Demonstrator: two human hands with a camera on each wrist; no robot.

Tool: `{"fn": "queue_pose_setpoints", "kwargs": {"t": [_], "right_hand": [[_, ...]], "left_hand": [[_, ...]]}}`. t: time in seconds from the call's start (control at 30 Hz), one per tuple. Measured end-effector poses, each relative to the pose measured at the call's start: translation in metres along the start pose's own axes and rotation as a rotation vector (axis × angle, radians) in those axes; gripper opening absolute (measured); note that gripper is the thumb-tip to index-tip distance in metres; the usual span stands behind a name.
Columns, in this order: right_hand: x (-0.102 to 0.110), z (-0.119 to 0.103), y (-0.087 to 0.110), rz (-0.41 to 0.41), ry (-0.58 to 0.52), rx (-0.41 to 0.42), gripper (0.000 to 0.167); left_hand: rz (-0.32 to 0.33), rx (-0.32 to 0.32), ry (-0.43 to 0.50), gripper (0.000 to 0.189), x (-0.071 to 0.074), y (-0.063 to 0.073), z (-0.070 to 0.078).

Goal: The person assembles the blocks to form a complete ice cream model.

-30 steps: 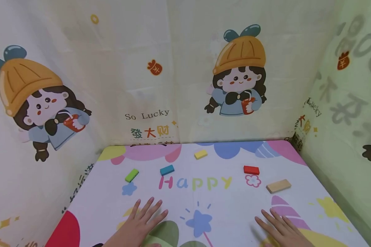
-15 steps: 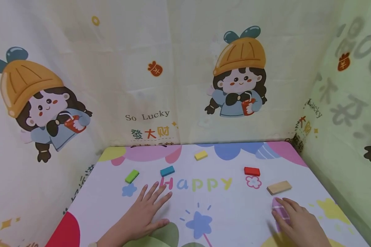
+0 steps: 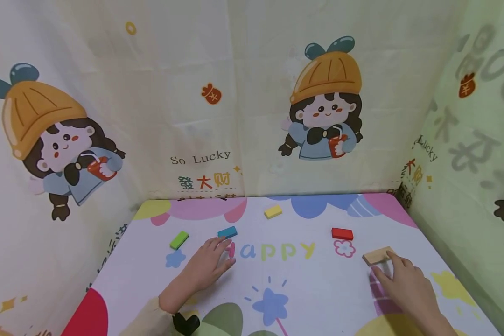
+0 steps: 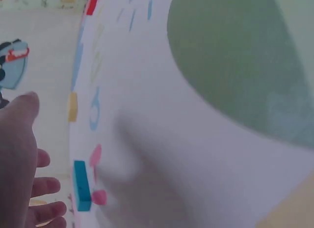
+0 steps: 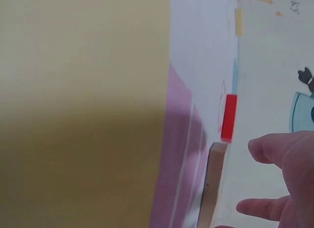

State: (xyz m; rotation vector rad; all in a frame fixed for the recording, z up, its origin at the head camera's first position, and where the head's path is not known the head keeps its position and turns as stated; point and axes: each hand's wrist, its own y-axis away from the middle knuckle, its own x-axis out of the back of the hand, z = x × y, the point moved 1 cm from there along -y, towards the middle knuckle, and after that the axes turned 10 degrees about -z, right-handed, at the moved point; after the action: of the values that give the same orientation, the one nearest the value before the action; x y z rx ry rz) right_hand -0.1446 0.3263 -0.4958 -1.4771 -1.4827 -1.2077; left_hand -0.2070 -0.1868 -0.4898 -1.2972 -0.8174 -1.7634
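My left hand hovers just in front of the blue block, its fingers loosely bent and its thumb apart from them. In the left wrist view, a gap shows between these fingers and the blue block. On the right, my right hand spreads thumb and index finger beside the plain wooden block. The index fingertip overlaps the block's right end; whether it touches, I cannot tell. The right wrist view has the wooden block lying flat, with nothing between thumb and fingers.
A green block lies at the left, a yellow block near the back edge and a red block behind the wooden one. Printed cloth walls enclose the patterned tabletop at the back and sides.
Both hands have moved forward over the table, the left toward the blue block and the right outward to the wooden block. The blocks have stayed in their places.
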Motion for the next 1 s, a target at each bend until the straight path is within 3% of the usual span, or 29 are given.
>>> {"fn": "queue_pose_setpoints", "kwargs": {"t": [0.13,0.27,0.5,0.67,0.87,1.0], "right_hand": [[-0.001,0.000,-0.006,-0.040,0.002,-0.035,0.083],[-0.004,-0.003,-0.010,-0.035,0.019,-0.058,0.078],[-0.005,-0.003,-0.018,0.011,-0.040,-0.105,0.067],[-0.006,0.003,-0.022,0.005,-0.064,-0.119,0.066],[-0.006,0.004,-0.024,-0.017,-0.054,-0.063,0.078],[-0.009,-0.006,-0.019,-0.018,-0.052,-0.002,0.085]], "left_hand": [[0.031,0.076,0.050,0.058,-0.008,-0.010,-0.012],[0.048,0.112,0.076,0.057,-0.014,-0.017,-0.020],[0.110,0.164,0.143,0.052,-0.016,-0.033,-0.021],[0.096,0.240,0.224,0.047,-0.010,-0.046,-0.023],[0.067,0.352,0.311,0.040,-0.002,-0.056,-0.028],[0.098,0.382,0.335,0.033,-0.003,-0.058,-0.029]]}}
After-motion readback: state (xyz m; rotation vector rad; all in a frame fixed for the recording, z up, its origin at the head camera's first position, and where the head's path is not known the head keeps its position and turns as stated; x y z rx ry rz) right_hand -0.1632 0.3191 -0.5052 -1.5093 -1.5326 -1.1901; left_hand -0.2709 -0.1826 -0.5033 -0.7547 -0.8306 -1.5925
